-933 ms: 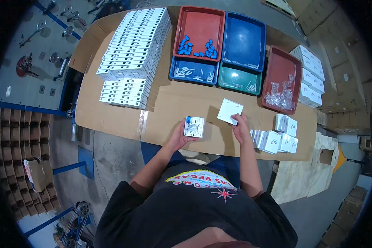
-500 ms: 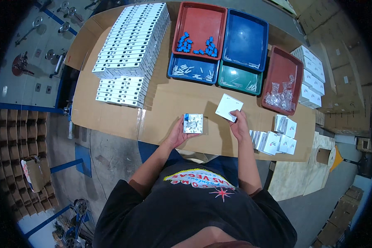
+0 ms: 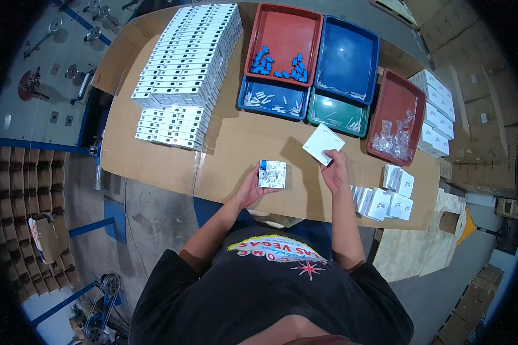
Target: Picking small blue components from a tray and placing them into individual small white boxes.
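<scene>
My left hand (image 3: 249,188) is closed round the near left edges of a small, shallow white square box (image 3: 273,176). A blue connector piece (image 3: 263,165) sits in its far left corner, and clear or white small parts lie in the rest, too small to tell apart. To the right, my right hand (image 3: 336,172) pinches a flat white square cover (image 3: 323,144) by its near right corner, thumb on top. Small dark marks show near the cover's corners. It is tilted above the cardboard table, apart from the box.
Tall rows of white boxes (image 3: 184,63) stand at the left. Across the back sit a red tray (image 3: 288,29) with blue connectors, two blue trays (image 3: 348,52), a green tray (image 3: 332,103), and another red tray (image 3: 406,86) with clear bags. White packs (image 3: 377,204) lie right.
The view has shifted slightly. The white cover in my right hand has turned a little and tilts more. My left hand keeps its hold on the box.
</scene>
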`<state>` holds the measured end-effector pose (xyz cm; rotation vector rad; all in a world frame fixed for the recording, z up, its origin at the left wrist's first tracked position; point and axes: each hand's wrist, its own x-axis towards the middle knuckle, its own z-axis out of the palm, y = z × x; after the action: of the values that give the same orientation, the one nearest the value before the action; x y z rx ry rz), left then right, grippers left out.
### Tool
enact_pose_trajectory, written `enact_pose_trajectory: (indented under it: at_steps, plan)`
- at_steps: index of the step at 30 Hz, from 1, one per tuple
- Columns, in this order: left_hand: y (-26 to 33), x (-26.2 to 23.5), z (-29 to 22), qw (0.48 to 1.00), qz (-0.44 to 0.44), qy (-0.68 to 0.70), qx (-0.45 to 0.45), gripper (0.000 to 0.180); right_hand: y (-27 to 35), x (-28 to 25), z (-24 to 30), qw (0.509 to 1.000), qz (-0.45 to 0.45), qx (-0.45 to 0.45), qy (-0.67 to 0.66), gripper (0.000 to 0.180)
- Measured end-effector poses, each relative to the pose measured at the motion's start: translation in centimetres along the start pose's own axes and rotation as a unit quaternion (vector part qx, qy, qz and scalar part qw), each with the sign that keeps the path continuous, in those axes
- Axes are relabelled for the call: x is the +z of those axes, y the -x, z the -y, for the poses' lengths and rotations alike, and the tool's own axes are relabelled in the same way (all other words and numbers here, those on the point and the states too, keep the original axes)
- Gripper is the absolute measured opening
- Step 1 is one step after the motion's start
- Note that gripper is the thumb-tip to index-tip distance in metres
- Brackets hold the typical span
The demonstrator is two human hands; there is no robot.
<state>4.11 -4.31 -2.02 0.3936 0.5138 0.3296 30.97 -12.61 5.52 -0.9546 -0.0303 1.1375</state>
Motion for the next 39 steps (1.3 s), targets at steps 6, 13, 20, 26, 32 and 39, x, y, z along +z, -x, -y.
enact_pose_trajectory:
  at_steps: [6, 13, 20, 26, 32, 39]
  plan:
    - [-0.1, 0.0, 0.0, 1.000, -0.011, 0.006, -0.007, 0.062, 0.6, -1.7, -1.3, 0.999, -0.013, 0.018, 0.035, 0.042]
    - [-0.1, 0.2, -0.1, 1.000, -0.021, 0.000, -0.007, 0.062, 1.2, -1.3, -1.0, 0.999, -0.012, 0.022, 0.019, 0.032]
    - [0.0, 0.4, 0.0, 1.000, -0.022, -0.004, 0.000, 0.062, 1.3, -1.4, -0.7, 0.999, -0.005, 0.005, 0.041, 0.038]
    - [-0.1, 0.0, 0.1, 1.000, -0.006, -0.014, 0.010, 0.064, 2.2, 0.1, -0.3, 0.998, 0.001, 0.007, 0.062, 0.040]
    - [0.3, 0.4, -0.5, 0.999, 0.019, 0.026, 0.004, 0.066, 2.4, -0.3, -0.2, 0.998, 0.041, 0.020, 0.050, 0.045]
    - [1.0, 1.2, -1.4, 0.991, 0.044, 0.126, 0.022, 0.068, 4.1, 1.3, 0.9, 0.993, 0.094, 0.067, 0.009, 0.061]
